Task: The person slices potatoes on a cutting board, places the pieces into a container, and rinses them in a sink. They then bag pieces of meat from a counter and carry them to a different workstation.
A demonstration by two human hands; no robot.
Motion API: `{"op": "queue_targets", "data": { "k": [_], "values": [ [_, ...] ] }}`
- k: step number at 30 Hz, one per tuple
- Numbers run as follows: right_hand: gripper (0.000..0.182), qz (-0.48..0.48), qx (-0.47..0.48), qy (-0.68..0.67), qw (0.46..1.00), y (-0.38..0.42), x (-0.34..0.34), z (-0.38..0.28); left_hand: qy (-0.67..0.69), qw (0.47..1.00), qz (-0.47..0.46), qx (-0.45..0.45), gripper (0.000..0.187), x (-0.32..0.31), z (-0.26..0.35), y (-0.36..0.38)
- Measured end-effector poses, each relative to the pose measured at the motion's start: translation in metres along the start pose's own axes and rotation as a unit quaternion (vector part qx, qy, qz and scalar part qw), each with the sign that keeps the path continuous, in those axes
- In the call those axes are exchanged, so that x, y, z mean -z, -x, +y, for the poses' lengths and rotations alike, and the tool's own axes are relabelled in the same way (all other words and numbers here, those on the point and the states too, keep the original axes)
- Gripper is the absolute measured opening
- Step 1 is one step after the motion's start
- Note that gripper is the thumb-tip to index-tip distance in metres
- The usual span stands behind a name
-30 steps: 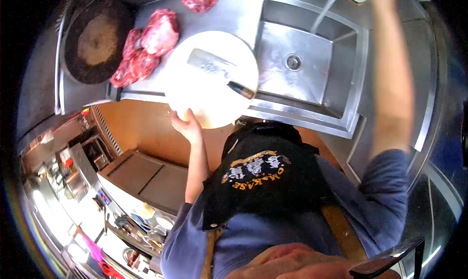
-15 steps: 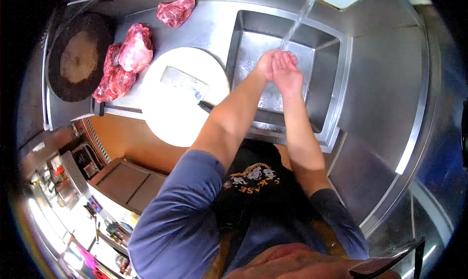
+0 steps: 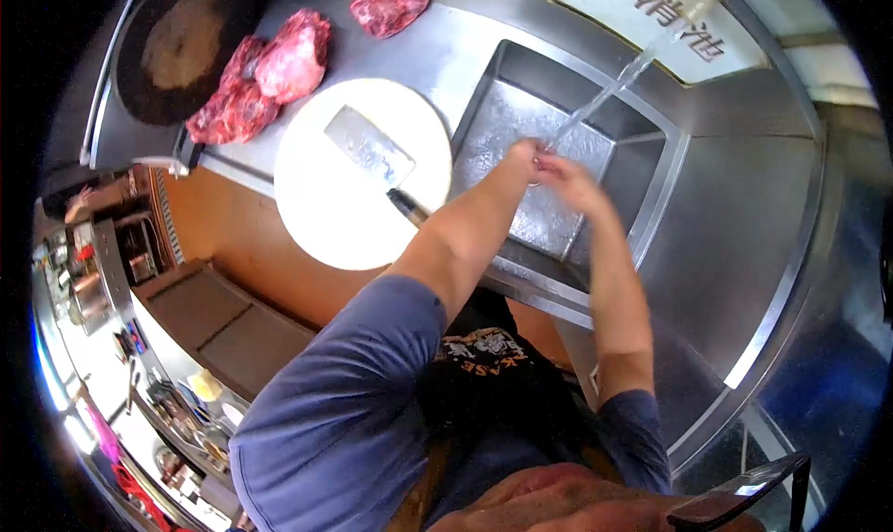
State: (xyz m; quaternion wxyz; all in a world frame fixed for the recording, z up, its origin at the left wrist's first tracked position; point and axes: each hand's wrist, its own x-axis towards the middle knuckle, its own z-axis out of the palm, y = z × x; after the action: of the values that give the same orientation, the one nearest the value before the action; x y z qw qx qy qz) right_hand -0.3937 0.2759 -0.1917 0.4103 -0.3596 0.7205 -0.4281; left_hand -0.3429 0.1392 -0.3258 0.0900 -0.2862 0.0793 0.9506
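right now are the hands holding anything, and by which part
Nothing is held. The left hand and right hand meet, empty, under the water stream over the sink. The cleaver lies untouched on the round board.

We see a stainless steel counter with a sink sunk into it on the right part. On the steel, just beside the sink, lies a round white cutting board, and a cleaver rests flat on this board with its dark handle toward the near edge. To the left of the board lie two big pieces of raw red meat, touching each other. One more piece of meat lies apart, near the back edge. At the far left sits a dark round pan.
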Motion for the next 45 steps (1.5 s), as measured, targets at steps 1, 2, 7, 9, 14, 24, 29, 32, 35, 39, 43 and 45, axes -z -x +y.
{"op": "queue_targets", "data": {
  "k": [1,2,7,9,14,24,29,32,35,39,43,45],
  "values": [
    [0.031,-0.056,-0.176,0.138,0.973,0.009,0.045,-0.088,0.076,0.989,0.125,0.002,0.022,-0.031,-0.004,0.015],
    [0.032,0.053,-0.061,0.21,0.974,0.002,0.078,-0.047,0.15,0.957,0.246,0.001,0.026,-0.047,-0.006,0.026],
    [0.037,0.436,0.169,0.431,0.772,-0.034,0.282,-0.215,-0.277,0.924,0.219,-0.147,0.035,-0.081,0.018,0.113],
    [0.036,0.471,0.21,0.478,0.711,-0.067,0.349,-0.262,-0.418,0.832,0.185,-0.315,0.024,-0.048,0.037,0.145],
    [0.033,0.478,0.194,0.5,0.696,-0.116,0.38,-0.321,-0.315,0.782,0.209,-0.495,0.011,-0.009,0.054,0.355],
    [0.029,0.399,0.347,0.377,0.76,-0.075,0.119,-0.324,-0.095,0.462,0.841,-0.264,0.036,0.275,-0.286,0.632],
    [0.026,0.257,0.392,0.312,0.827,-0.042,0.002,-0.266,-0.121,0.555,0.817,0.099,0.029,0.253,-0.566,0.604],
    [0.025,0.177,0.385,0.292,0.857,-0.018,-0.04,-0.232,0.028,0.621,0.778,0.09,0.028,0.208,-0.65,0.552],
    [0.023,0.117,0.37,0.277,0.879,0.004,-0.073,-0.2,0.072,0.643,0.76,0.063,0.027,0.189,-0.674,0.518],
    [0.021,0.057,0.352,0.267,0.895,0.028,-0.104,-0.157,0.099,0.624,0.775,-0.007,0.026,0.198,-0.665,0.503],
    [0.02,0.011,0.333,0.274,0.902,0.043,-0.131,-0.116,0.123,0.498,0.841,-0.174,0.026,0.258,-0.629,0.527],
    [0.019,-0.008,0.314,0.286,0.905,0.051,-0.141,-0.093,0.136,0.416,0.887,-0.15,0.032,0.195,-0.574,0.583]
  ]
}}
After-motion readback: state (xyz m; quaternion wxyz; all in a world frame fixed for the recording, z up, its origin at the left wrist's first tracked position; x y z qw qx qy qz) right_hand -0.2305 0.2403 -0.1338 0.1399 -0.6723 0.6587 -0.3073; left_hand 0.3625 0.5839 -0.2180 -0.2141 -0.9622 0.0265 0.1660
